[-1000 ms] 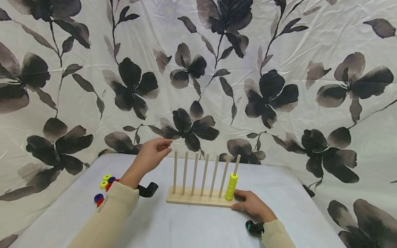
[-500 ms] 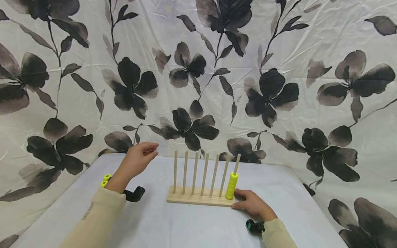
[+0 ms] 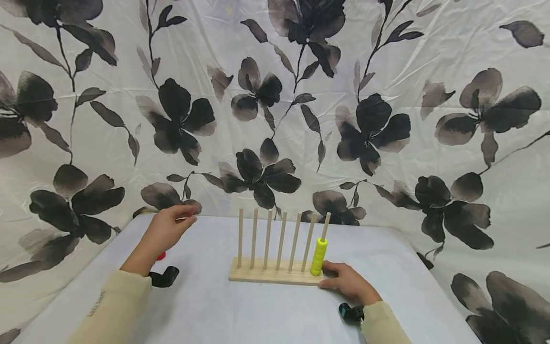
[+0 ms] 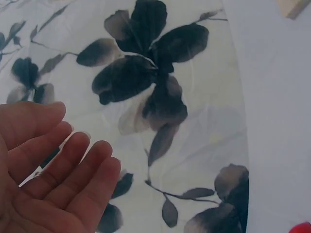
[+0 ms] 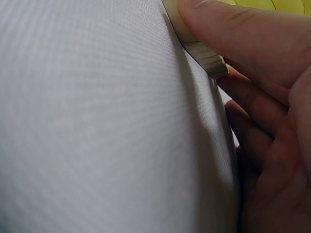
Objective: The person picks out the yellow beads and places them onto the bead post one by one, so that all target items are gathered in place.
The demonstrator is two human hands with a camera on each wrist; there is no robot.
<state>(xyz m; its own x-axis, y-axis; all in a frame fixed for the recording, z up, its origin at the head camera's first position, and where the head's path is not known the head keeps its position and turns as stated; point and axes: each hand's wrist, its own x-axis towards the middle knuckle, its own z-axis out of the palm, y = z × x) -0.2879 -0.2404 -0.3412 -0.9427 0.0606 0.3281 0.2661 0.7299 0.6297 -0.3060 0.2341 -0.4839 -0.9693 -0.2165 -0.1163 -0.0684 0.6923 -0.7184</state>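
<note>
A wooden peg rack [image 3: 275,276] stands on the table, with several upright pegs in a row. Yellow beads [image 3: 318,258] are stacked on its rightmost peg; the other pegs are bare. My right hand [image 3: 348,282] grips the base's right end. In the right wrist view the thumb [image 5: 243,29] lies on the base end [image 5: 206,58], with fingers on its far side. Left of the rack, my left hand [image 3: 161,234] is raised above the table. Its fingers [image 4: 97,189] are loosely bent, with nothing visible between them. A red bead [image 3: 161,256] shows just beyond the left wrist.
The white-covered table [image 3: 258,315] ends at a floral cloth [image 3: 275,119] hanging behind it. A black device [image 3: 164,277] is worn on the left wrist and another device [image 3: 351,312] on the right. The left forearm [image 3: 118,296] hides part of the table's left side.
My left hand has moved left and slightly down, away from the rack. Its arm now covers the yellow and blue beads seen earlier at the left. The right hand stays on the base.
</note>
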